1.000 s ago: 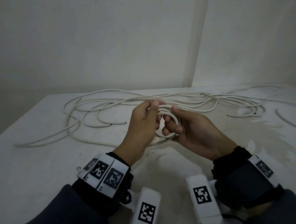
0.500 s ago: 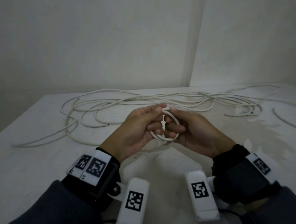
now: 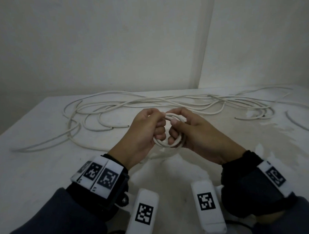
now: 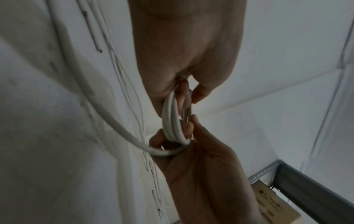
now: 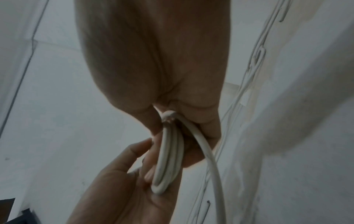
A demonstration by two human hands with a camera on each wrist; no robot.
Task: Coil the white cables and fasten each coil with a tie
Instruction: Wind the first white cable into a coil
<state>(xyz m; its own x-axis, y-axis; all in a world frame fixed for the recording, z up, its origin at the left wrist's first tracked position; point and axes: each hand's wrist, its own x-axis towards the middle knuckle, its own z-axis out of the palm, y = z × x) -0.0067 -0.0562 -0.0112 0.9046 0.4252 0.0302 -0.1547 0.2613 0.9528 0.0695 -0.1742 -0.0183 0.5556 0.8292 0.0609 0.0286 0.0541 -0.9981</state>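
A small coil of white cable (image 3: 163,143) is held upright above the table, between both hands. My left hand (image 3: 147,128) grips its left side, thumb and fingers curled round the turns (image 4: 172,121). My right hand (image 3: 190,131) grips the right side, fingers hooked through the ring (image 5: 168,159). A loose strand (image 4: 107,115) runs from the coil down toward the table (image 3: 36,167). In the right wrist view the same strand (image 5: 208,159) hangs beside the turns. No tie is visible.
Several long white cables (image 3: 131,103) sprawl tangled across the far half of the table, from left to right edge. One curved piece (image 3: 297,123) lies at the far right. Walls meet in a corner behind. A grey metal frame (image 4: 306,189) shows in the left wrist view.
My left hand has turned from palm-up over the coil to gripping its left side, and both hands drew slightly nearer with the coil. The coil looks tighter and rounder.
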